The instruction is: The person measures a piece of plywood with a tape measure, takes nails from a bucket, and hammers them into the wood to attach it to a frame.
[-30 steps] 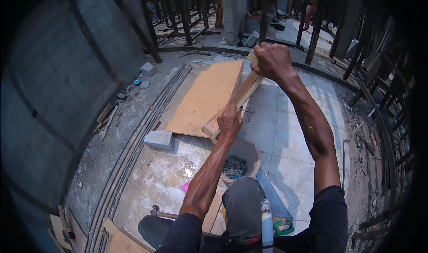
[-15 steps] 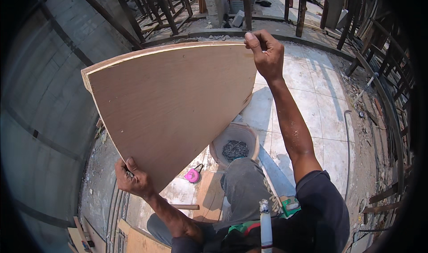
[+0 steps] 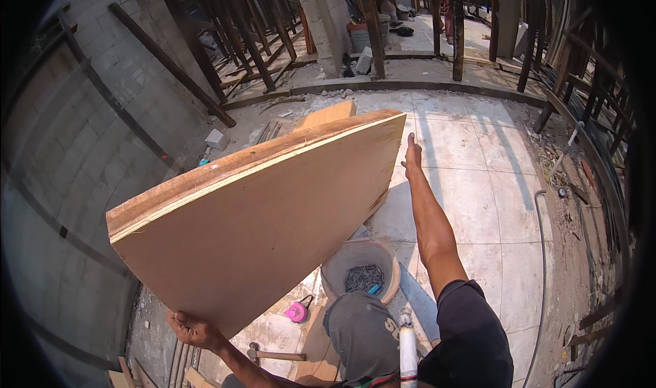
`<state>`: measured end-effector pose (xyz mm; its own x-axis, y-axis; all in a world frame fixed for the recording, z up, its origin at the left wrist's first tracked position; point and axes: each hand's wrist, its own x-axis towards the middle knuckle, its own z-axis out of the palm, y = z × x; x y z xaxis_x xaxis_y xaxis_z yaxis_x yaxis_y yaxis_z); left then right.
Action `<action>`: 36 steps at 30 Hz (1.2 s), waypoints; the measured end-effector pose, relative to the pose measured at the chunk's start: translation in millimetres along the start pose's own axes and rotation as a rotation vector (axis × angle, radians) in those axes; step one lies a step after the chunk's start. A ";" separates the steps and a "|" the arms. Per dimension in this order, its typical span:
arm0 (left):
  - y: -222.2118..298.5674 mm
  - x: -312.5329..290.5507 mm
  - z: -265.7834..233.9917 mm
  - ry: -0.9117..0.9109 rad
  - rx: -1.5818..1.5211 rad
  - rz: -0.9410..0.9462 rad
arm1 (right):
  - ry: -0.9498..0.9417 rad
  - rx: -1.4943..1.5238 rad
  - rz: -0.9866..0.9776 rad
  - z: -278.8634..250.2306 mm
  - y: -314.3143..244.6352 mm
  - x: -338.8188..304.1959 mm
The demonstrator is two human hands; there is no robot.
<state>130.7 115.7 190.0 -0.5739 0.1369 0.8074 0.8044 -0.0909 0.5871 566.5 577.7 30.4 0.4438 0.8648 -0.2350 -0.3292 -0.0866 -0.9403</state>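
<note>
- Head view shows a curved-edged plywood board [image 3: 260, 217] held up in the air in front of the person, above a tiled floor [image 3: 478, 183].
- Left hand [image 3: 195, 330] grips the board's lower pointed corner — fingers curled shut round the edge, taking the weight from below.
- Right hand [image 3: 412, 152] sits at the board's upper far corner with the arm stretched out; fingers appear extended and flat rather than wrapped, though the board's edge hides the contact, so whether it grips cannot be told.
- Hands at opposite ends is a sensible hold for a wide sheet: one carries, the other steadies the tilt.
- Board's long axis runs from lower left near the body to upper right away from it; the broad face is turned toward the camera, the narrow point down by the left hand.
- Below the board stand a bucket of nails [image 3: 361, 273], a pink tape measure [image 3: 296, 311] and a hammer [image 3: 273, 354] — all well apart from it.
</note>
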 end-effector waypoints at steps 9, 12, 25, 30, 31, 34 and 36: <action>-48.1 -6.7 6.9 0.065 0.051 -0.051 | -0.105 -0.075 -0.002 -29.8 43.1 125.5; -61.5 4.6 6.2 0.042 0.078 -0.007 | -0.082 0.005 0.011 -10.0 48.4 132.2; -81.4 -4.0 8.1 0.118 0.024 -0.039 | -0.298 0.007 -0.044 -33.1 6.4 131.1; -86.5 14.9 -21.4 0.247 -0.022 -0.097 | -0.306 -0.077 -0.126 -24.1 -23.0 75.6; -79.7 24.0 -24.5 0.239 -0.034 -0.084 | -0.286 -0.124 -0.135 -26.2 -41.2 81.3; -110.5 57.6 -70.2 0.213 -0.022 -0.152 | -0.341 -0.138 -0.225 7.5 -87.1 25.4; -120.1 77.7 -93.0 0.191 -0.101 -0.197 | -0.400 -0.160 -0.282 29.4 -110.4 3.2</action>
<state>-24.8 45.6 187.6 -0.7435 -0.0260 0.6682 0.6610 -0.1799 0.7285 579.8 604.6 140.7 0.1327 0.9843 0.1164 -0.0975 0.1298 -0.9867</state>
